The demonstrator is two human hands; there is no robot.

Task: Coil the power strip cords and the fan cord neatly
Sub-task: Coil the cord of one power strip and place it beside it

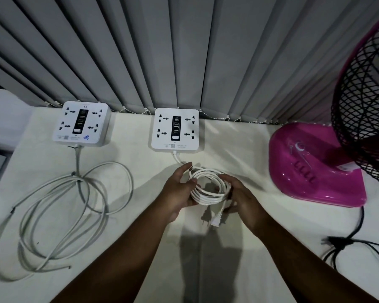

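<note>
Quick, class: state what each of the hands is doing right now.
Left hand: closed on the white cord coil.
Right hand: holding the same coil's other side.

Dim overhead light, soft shadows, slight blur, wide-angle edge bending

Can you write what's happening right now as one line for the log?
step: coiling middle power strip cord | left hand: holding coil | right hand: holding coil | left strip cord: loose | fan cord: loose

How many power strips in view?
2. Left power strip sits by the blinds, its cord loose in front. Middle power strip sits ahead of the hands, left hand and right hand holding its coiled cord. None appear hidden.
</note>
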